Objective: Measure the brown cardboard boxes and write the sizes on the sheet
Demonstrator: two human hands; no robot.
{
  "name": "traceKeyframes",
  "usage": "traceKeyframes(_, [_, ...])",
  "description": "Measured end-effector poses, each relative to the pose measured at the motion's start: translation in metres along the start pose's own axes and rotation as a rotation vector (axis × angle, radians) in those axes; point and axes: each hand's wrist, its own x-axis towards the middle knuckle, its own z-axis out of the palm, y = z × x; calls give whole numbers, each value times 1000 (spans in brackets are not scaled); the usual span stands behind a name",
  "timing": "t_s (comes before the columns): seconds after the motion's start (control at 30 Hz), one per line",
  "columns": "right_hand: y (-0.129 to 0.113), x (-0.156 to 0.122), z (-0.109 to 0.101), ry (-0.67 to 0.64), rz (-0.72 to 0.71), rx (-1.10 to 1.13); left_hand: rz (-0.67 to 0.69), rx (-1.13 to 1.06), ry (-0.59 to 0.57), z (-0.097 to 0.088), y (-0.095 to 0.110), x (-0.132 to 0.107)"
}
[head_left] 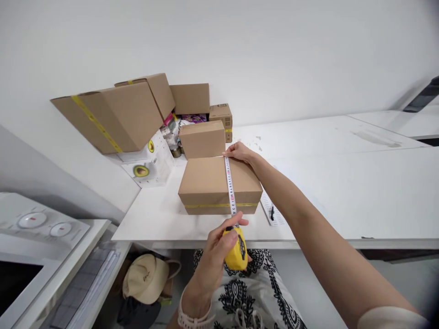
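A closed cardboard box [206, 178] with a yellow tape strip along its front side sits near the front edge of the white table. My left hand [219, 249] is wrapped round the yellow case of a tape measure [237, 251], just in front of the box and over the table's edge. From the case, the white blade runs away from me across the top of the box. At the box's far edge, my right hand [239, 152] pinches the end of the blade between thumb and fingers. The exact tip is partly covered by those fingers.
Behind stands a smaller box [202, 139], with more cartons stacked at the left [130, 109]. A paper sheet with a black pen [272, 213] lies right of the box. Lower left are a white appliance with knobs [32, 220] and a beige cap [146, 278].
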Motion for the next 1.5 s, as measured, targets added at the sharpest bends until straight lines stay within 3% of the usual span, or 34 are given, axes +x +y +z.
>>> traceKeyframes(0.1, [-4, -16, 0, -13, -9, 16, -24, -61, -44, 8, -11, -11])
traceKeyframes(0.3, [-1, 6, -1, -22, 65, -18, -27, -122, 2, 19, -30, -25])
traceKeyframes(0.53, [-1, -22, -1, -42, 31, 161, -27, -145, -2, 18, -31, -23])
traceKeyframes(0.7, [-12, -28, 3, -28, 77, 153, -44, -138, -12, 19, -28, -23])
traceKeyframes(0.93, [-13, -33, -1, -88, -49, 270, -64, -175, -31, 10, -24, -27])
traceKeyframes(1.17, [-5, -18, 0, -50, 20, 103, -59, -185, -28, -7, -24, -26])
traceKeyframes(1.4, [6, 30, -1, -32, 137, -73, -76, -166, -14, -8, -13, -30])
traceKeyframes(1.5, [15, 41, -4, -47, 112, -50, -84, -156, -7, -7, -8, -32])
